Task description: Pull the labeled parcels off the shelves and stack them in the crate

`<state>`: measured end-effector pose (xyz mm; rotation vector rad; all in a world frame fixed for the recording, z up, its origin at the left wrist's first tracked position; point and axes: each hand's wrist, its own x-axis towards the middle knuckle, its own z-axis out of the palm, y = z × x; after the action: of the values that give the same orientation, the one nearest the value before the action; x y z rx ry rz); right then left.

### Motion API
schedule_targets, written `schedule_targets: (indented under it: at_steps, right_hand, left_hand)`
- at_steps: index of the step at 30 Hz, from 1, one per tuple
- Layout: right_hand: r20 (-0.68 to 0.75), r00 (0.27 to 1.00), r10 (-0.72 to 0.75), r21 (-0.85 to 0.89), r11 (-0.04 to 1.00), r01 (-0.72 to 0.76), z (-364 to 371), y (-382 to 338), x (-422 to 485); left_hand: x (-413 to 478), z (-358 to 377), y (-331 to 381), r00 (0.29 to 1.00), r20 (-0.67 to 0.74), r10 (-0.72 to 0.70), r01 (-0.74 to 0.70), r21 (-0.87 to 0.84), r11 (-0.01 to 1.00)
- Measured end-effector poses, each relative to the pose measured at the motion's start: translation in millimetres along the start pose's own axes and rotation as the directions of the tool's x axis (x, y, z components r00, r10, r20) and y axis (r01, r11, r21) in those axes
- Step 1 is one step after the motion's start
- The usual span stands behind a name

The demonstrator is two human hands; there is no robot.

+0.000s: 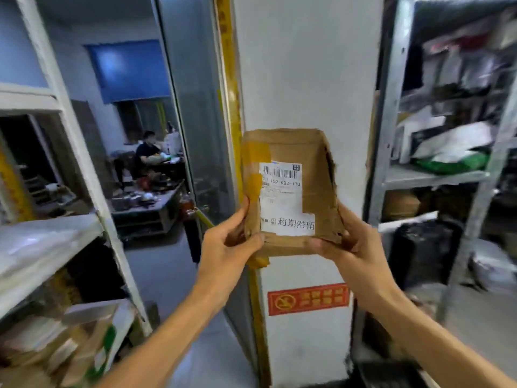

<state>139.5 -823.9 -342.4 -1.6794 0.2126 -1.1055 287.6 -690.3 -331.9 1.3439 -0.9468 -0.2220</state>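
Two hands: both grip one brown parcel (pixel 291 189) by its lower corners, held up in front of a white pillar (pixel 305 79).
Left hand (pixel 228 245): thumb lies on the parcel's front left edge, fingers wrap behind.
Right hand (pixel 351 247): clamped on the lower right corner, thumb along the bottom edge.
Parcel: creased cardboard, upright, front facing the camera, with yellow tape on its left side.
Label (pixel 282 198): white, with a barcode, the code 159-K02-170 and printed characters below.
Pillar: carries a red sign (pixel 307 299) low down.
Left shelves (pixel 47 242): hold blurred boxes, probably cardboard.
Right shelves (pixel 436 177): packed with bags and parcels.
Background: a seated person (pixel 147 152) at a cluttered table beyond the glass door (pixel 195 107).
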Motion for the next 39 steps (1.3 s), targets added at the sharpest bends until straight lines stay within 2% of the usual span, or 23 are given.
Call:
schedule_targets:
  at_steps: [4, 9, 14, 19, 23, 27, 32, 39]
  right_hand:
    - [-0.169, 0.984, 0.062, -0.139, 0.987, -0.086, -66.8, 29.5, -22.4]
    - [-0.382, 0.912, 0.153, -0.177, 0.956, -0.234, -136.5, 56.6, -53.4]
    - [-0.548, 0.815, 0.189, -0.201, 0.916, -0.347, -187.1, 85.3, -62.9]
    - [-0.653, 0.737, 0.175, -0.249, 0.869, -0.427, -226.3, 123.7, -53.5]
    - [-0.744, 0.648, 0.163, -0.269, 0.815, -0.514, -254.1, 167.0, -35.8]
    - [-0.810, 0.548, 0.208, -0.207, 0.774, -0.599, -275.9, 231.3, -21.0]
    - [-0.874, 0.398, 0.279, -0.076, 0.731, -0.678, -296.7, 316.7, -33.8]
    - [-0.903, 0.226, 0.365, 0.065, 0.637, -0.768, -349.0, 423.5, -68.7]
  left_hand:
    - [11.6, 80.3, -41.4, 0.985, 0.170, -0.031, 0.048, -0.095, 0.994]
    - [14.6, 169.5, -83.1, 0.926, 0.366, -0.090, 0.155, -0.154, 0.976]
    - [29.5, 237.8, -119.9, 0.834, 0.537, -0.128, 0.240, -0.143, 0.960]
    - [64.5, 300.7, -166.4, 0.741, 0.657, -0.137, 0.284, -0.122, 0.951]
    - [96.6, 349.9, -217.3, 0.640, 0.751, -0.163, 0.363, -0.108, 0.925]
    - [126.4, 393.4, -280.4, 0.546, 0.800, -0.249, 0.473, -0.049, 0.880]
    - [135.5, 444.1, -361.6, 0.418, 0.840, -0.346, 0.539, 0.077, 0.839]
    - [113.7, 523.0, -472.0, 0.244, 0.846, -0.474, 0.542, 0.286, 0.790]
